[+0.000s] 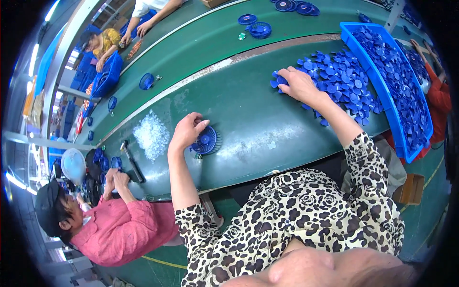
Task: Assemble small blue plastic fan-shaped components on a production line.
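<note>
My left hand point(188, 130) is closed on the edge of a round blue fan housing point(206, 140) with a ribbed guard. The housing rests on the green worktable point(239, 105), and the palm side of the hand is hidden. To the right, my right hand point(301, 86) bends over the left edge of a loose pile of blue plastic fan blades point(344, 79). Its thumb and fingers close around one blue fan blade point(275, 81), partly covered by the fingertips.
A long blue tray point(386, 91) full of blades stands at the right. Small clear pieces point(151, 135) lie heaped left of my hand, beside a black-handled tool point(133, 162). Fan housings point(259, 30) sit on the green conveyor point(201, 57). A co-worker in pink point(129, 225) works at the left.
</note>
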Action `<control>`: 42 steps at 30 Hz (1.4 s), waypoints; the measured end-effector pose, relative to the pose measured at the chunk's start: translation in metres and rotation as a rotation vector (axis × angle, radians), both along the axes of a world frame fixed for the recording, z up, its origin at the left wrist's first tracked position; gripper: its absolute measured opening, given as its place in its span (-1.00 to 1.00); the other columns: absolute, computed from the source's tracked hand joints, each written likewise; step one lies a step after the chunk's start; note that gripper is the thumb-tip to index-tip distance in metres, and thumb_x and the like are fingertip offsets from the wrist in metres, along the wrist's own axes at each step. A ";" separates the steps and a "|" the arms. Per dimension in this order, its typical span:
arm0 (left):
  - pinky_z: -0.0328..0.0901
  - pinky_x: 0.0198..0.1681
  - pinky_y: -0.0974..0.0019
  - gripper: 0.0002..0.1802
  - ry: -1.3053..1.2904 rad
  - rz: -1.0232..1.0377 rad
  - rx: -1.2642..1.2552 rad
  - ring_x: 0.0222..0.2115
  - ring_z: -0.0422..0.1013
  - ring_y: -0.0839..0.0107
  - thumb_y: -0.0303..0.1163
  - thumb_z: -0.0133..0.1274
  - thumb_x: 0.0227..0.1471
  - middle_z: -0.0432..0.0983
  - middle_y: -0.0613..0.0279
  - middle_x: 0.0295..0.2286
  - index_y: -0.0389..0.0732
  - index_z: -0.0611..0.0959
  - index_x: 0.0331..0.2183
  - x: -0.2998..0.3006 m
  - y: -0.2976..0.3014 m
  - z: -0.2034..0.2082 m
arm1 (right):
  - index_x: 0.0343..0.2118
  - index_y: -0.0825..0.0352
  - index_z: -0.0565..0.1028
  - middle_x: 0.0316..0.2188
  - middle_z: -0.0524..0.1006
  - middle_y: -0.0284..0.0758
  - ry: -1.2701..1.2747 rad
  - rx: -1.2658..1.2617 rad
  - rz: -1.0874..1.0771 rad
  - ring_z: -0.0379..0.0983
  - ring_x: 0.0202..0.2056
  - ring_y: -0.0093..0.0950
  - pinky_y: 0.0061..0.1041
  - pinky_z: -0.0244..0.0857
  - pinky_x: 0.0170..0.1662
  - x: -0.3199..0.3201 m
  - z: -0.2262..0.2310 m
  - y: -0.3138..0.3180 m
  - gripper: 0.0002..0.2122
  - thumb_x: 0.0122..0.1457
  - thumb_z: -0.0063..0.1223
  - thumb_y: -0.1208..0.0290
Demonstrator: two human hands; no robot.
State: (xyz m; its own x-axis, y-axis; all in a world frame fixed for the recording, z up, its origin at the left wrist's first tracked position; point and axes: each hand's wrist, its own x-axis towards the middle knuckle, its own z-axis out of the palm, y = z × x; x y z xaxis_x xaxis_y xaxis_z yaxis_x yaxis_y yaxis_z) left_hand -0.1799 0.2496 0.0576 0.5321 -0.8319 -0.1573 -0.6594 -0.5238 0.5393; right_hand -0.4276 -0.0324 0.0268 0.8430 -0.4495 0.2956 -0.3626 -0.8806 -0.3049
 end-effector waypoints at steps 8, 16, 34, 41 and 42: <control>0.32 -0.31 0.18 -0.79 -0.053 0.009 -0.121 -0.41 0.45 0.13 -0.36 0.10 -0.07 0.50 0.02 -0.48 -0.28 0.50 -0.40 -0.002 -0.007 -0.026 | -0.23 0.33 0.46 -0.34 0.46 -0.13 0.201 0.052 0.013 0.46 -0.31 -0.10 -0.16 0.33 -0.27 -0.006 -0.006 0.035 -0.70 0.00 0.15 0.28; 0.35 -0.40 0.41 -0.70 1.035 0.352 -0.682 -0.44 0.40 0.56 -0.22 -0.03 0.17 0.48 0.28 -0.40 -0.28 0.51 -0.23 -0.064 -0.082 -0.056 | -0.17 0.35 0.46 -0.42 0.46 -0.21 -0.311 0.104 -0.083 0.43 -0.47 -0.32 -0.38 0.33 -0.40 -0.006 0.021 0.039 -0.67 -0.03 0.20 0.39; 0.31 -0.20 0.47 -0.65 1.012 0.231 -0.875 -0.31 0.38 0.57 -0.40 0.11 0.06 0.49 0.26 -0.31 -0.35 0.47 -0.13 -0.093 -0.078 -0.063 | -0.24 0.30 0.41 -0.38 0.38 -0.22 -0.170 0.099 0.210 0.43 -0.31 -0.20 -0.25 0.37 -0.36 0.043 0.015 0.103 -0.71 -0.04 0.18 0.41; 0.33 -0.21 0.39 -0.62 0.715 0.113 -0.807 -0.33 0.40 0.51 -0.39 0.12 0.01 0.52 0.16 -0.34 -0.40 0.49 -0.15 -0.095 -0.077 -0.055 | -0.26 0.43 0.49 -0.38 0.51 -0.23 -0.056 0.563 0.185 0.43 -0.35 -0.47 -0.50 0.32 -0.30 0.036 0.007 0.061 -0.64 -0.07 0.28 0.31; 0.33 -0.22 0.36 -0.61 0.600 0.133 -0.766 -0.33 0.42 0.45 -0.37 0.14 -0.03 0.53 0.10 -0.37 -0.42 0.50 -0.19 -0.096 -0.077 -0.059 | -0.29 0.44 0.50 -0.45 0.52 -0.27 0.030 0.798 0.168 0.41 -0.39 -0.56 -0.53 0.30 -0.32 0.038 0.001 0.059 -0.65 -0.06 0.27 0.29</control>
State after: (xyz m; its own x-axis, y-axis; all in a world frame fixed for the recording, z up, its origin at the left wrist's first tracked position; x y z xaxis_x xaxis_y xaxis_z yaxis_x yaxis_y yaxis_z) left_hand -0.2759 0.1724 -0.0019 0.6367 -0.7610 0.1247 -0.1259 0.0570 0.9904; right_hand -0.3901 0.0263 0.0277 0.9203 -0.3821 -0.0841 -0.2633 -0.4459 -0.8554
